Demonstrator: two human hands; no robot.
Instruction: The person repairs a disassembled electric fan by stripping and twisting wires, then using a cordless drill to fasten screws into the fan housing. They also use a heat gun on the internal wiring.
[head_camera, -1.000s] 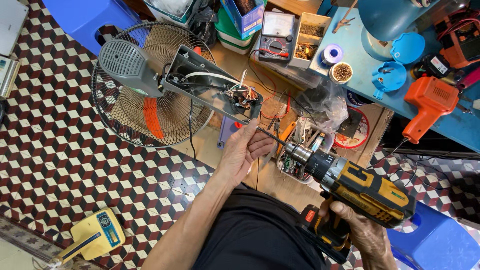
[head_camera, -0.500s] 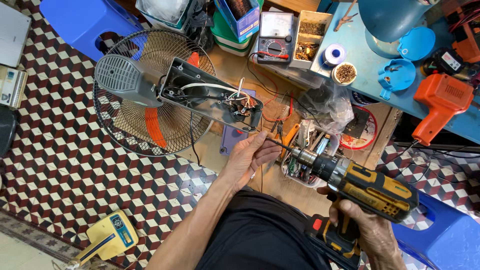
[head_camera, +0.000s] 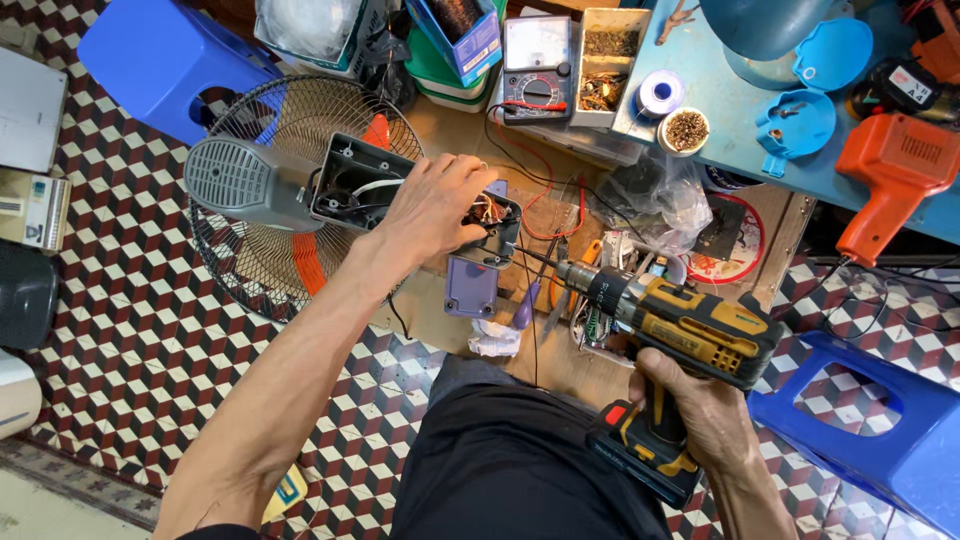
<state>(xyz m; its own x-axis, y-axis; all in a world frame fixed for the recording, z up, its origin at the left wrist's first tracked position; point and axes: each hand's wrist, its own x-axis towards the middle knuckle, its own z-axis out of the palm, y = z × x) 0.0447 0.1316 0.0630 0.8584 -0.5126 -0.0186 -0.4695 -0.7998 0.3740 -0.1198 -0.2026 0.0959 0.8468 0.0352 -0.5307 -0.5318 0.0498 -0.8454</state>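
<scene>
While the fan's open control housing (head_camera: 400, 190) lies on its side over the low wooden bench (head_camera: 450, 120), wiring exposed at its right end, our left hand (head_camera: 435, 205) rests flat over it, fingers spread and pressing down rather than closed round anything. Our right hand (head_camera: 700, 410) is clenched about the grip of the yellow-and-black cordless drill (head_camera: 680, 330); its long driver bit (head_camera: 530, 257) points up-left at the housing's lower right corner, just beside our left fingertips. Whether the tip is seated in a screw we cannot tell.

To do this well, we judge: keep the bit in line with the screw axis, hold the housing square against the push, feed the trigger gently, and keep the loose wires and left fingers clear of the bit.

Around: grey motor cover (head_camera: 245, 185) and wire guard (head_camera: 290, 110) to the left, purple plastic piece (head_camera: 470, 287) below, analogue multimeter (head_camera: 537, 70) beyond, orange heat gun (head_camera: 890, 170) far right, blue stool (head_camera: 870, 430) near the right knee.
</scene>
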